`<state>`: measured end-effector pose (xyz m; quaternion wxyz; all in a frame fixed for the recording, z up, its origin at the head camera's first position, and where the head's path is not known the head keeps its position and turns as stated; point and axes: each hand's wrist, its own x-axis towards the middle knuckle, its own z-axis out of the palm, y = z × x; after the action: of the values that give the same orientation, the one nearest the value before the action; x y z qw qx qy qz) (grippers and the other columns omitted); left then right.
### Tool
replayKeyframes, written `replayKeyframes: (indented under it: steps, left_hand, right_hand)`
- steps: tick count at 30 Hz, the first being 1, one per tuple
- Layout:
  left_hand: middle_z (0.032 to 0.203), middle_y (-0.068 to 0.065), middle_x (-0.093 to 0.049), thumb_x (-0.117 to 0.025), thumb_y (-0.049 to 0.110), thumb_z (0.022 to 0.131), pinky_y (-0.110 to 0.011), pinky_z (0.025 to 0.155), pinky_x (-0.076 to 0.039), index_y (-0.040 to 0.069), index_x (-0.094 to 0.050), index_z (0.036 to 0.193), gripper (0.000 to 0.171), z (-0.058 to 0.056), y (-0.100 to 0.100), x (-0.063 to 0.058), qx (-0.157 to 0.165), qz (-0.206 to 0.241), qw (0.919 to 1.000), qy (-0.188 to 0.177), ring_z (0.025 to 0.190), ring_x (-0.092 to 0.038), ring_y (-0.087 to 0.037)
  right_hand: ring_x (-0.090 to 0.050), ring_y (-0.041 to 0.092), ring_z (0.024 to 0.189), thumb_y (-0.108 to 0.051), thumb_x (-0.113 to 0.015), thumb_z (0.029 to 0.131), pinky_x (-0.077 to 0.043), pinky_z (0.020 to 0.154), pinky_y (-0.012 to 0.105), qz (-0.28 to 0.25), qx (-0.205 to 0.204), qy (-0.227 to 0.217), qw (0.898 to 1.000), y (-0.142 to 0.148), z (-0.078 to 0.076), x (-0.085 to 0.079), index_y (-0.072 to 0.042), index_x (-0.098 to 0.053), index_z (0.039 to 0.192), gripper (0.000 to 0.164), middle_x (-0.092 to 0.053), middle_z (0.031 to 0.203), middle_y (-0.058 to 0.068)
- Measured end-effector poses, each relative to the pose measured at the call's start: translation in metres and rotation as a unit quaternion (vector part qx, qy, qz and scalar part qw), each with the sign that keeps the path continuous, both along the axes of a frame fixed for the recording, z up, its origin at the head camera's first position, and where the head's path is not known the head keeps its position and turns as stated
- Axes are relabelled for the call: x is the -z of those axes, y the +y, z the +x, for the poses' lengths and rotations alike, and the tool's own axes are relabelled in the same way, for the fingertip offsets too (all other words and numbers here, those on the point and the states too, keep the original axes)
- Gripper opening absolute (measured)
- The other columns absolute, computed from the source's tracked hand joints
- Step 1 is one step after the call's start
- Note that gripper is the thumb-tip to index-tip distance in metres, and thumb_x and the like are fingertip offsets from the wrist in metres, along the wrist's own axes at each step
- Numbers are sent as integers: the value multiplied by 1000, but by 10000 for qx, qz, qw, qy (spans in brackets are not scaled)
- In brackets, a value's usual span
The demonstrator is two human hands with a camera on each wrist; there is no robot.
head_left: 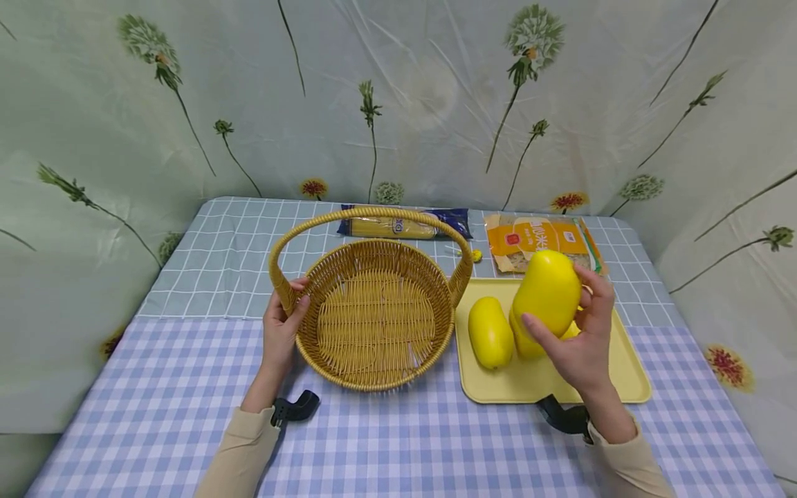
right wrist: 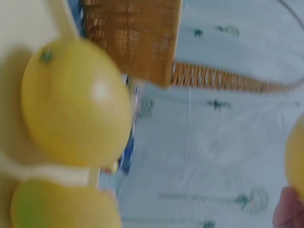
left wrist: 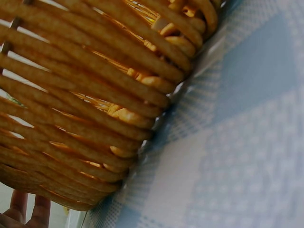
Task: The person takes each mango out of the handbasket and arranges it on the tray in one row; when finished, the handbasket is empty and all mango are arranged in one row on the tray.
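Note:
My left hand [head_left: 283,325] grips the rim of a round wicker basket [head_left: 376,325] at the foot of its tall arched handle, thumb toward the inside. The basket holds nothing and sits on the checked cloth; its woven side [left wrist: 85,104] fills much of the left wrist view. Over a pale yellow tray, my right hand [head_left: 585,332] holds a large yellow mango [head_left: 548,290] between thumb and fingers, raised above the others. A smaller mango [head_left: 491,333] lies at the tray's left, and more yellow fruit is partly hidden behind the hand and the held mango.
The yellow tray [head_left: 498,393] stands just right of the basket. Behind the basket lies a blue-ended pack of noodles [head_left: 405,225], with a small yellow item [head_left: 476,255] nearby. An orange and clear food bag [head_left: 542,238] lies behind the tray. A floral curtain [head_left: 429,97] backs the table.

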<state>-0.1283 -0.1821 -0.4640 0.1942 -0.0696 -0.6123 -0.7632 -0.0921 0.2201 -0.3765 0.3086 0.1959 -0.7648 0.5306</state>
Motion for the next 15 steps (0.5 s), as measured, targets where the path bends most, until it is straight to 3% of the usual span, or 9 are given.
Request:
replayKeyframes:
  steps: [3, 6, 11, 15]
  left_hand:
    - [121, -9, -58, -55, -3, 93, -28, 103, -34, -2, -54, 106, 13, 0, 0, 0, -12, -4, 10000, 3, 121, -47, -23]
    - [122, -12, -58, -55, -3, 93, -28, 103, -34, -4, -53, 107, 14, -1, 0, 0, -25, -9, 10000, 5, 121, -47, -23]
    - [123, -16, -57, -55, -3, 93, -28, 103, -34, -6, -51, 107, 14, -1, 0, 0, -46, -32, 10000, 2, 121, -47, -22]
    - [122, -14, -57, -55, -3, 94, -28, 103, -34, -4, -53, 106, 13, 0, 0, 0, -30, -40, 10000, 26, 121, -48, -22]
  right_hand:
    - [-52, 18, 97, 8, -71, 67, -46, 78, 18, -261, 447, -154, 9985, 14, 1, 3, 5, -30, 137, 81, -41, 132, 5]
    - [-48, 17, 96, 9, -69, 69, -43, 77, 20, -460, 967, -358, 9936, 28, 2, 7, -2, -33, 139, 80, -42, 129, 4]
    - [-47, 15, 93, 5, -71, 75, -43, 74, 18, -490, 1842, -909, 9775, 51, 4, 13, -10, -36, 140, 75, -43, 125, 0]
    - [-48, 13, 88, 2, -70, 79, -44, 71, 13, -510, 2266, -1309, 9638, 71, 4, 20, -14, -37, 140, 72, -43, 122, -1]
